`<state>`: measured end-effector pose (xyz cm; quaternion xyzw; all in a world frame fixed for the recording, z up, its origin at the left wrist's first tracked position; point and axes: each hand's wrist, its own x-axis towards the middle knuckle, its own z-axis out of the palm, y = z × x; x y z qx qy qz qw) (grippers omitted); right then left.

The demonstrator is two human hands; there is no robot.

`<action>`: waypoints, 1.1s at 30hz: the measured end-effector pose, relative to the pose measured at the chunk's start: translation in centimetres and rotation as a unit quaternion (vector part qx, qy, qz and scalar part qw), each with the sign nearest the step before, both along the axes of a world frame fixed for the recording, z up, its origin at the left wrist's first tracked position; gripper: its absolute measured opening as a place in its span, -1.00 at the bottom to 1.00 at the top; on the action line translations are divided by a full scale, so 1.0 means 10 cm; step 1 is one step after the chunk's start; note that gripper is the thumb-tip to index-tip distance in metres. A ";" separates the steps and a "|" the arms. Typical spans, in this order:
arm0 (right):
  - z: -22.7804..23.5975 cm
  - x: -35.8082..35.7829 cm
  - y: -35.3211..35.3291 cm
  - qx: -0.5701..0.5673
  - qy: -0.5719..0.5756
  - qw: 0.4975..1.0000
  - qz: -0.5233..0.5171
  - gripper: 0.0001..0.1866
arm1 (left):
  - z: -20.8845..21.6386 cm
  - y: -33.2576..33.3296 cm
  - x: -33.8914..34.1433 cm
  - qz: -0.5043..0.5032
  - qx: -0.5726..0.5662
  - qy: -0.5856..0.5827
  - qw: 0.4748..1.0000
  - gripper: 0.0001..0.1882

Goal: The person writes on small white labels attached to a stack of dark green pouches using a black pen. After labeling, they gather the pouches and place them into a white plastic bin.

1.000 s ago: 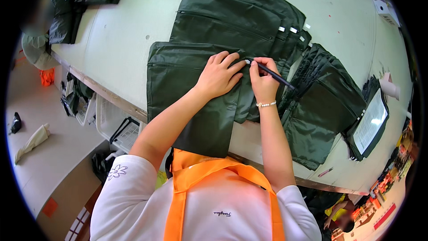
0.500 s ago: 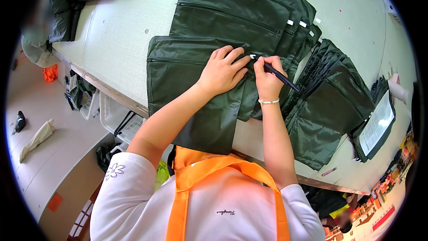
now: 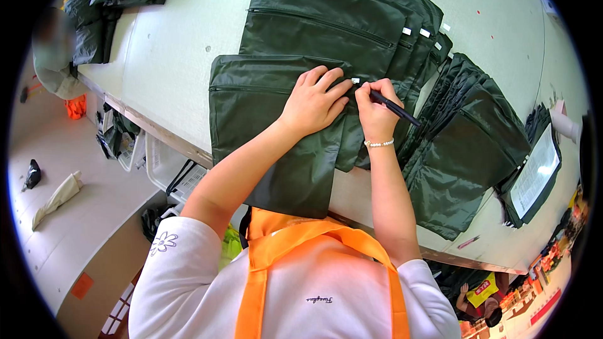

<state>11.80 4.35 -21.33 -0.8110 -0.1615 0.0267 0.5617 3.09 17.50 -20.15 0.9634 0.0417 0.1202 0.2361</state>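
Observation:
My left hand (image 3: pixel 316 103) lies flat with its fingers spread on a dark green fabric piece (image 3: pixel 242 113) that has a zipper across its upper part. Its fingertips are close to a small white tag (image 3: pixel 355 80) at the piece's right edge. Pinched in my right hand (image 3: pixel 379 116) is a black pen (image 3: pixel 399 109), its writing end by the tag; whether it touches the tag is hidden by the fingers. Behind both hands, similar zippered green pieces (image 3: pixel 320 12) overlap in a fanned stack, several with white tags on their right edges.
Right of my right arm lies another fanned pile of green pieces (image 3: pixel 465 157). Beyond it a printed sheet (image 3: pixel 535 172) rests on dark fabric, and a thin pen-like stick (image 3: pixel 468 242) lies near the table edge. White baskets (image 3: pixel 166 160) stand below the table at left. Two people are further off.
The pen and right fingertips have shifted slightly down from the tag, which shows more fully. My left hand stays put on the fabric. The view has moved a little.

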 end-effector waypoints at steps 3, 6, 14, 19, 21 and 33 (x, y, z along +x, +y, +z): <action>-0.03 -0.03 -0.09 0.051 0.045 0.997 -0.020 -0.86 | 0.04 0.00 0.01 0.010 -0.033 -0.002 0.999 -0.66; 0.24 -0.28 -0.12 0.033 0.068 0.997 0.002 -0.92 | -0.02 0.09 -0.04 0.031 -0.160 -0.017 0.986 -0.67; 0.54 -0.70 -0.19 -0.255 0.022 0.955 0.148 -0.67 | -0.07 0.08 -0.04 0.129 -0.289 -0.120 0.941 -0.71; 0.72 -0.77 -0.31 -0.200 0.126 0.964 0.124 -0.68 | -0.16 0.02 0.21 0.183 -0.393 -0.164 0.886 -0.72; 0.62 -0.84 -0.30 -0.110 0.129 0.979 0.114 -0.73 | -0.13 -0.02 0.29 0.192 -0.402 -0.167 0.880 -0.66; 1.47 0.50 -3.06 -0.234 -0.022 0.957 -0.171 -0.80 | 0.04 -0.19 1.20 -0.020 -0.015 -0.023 0.999 -0.38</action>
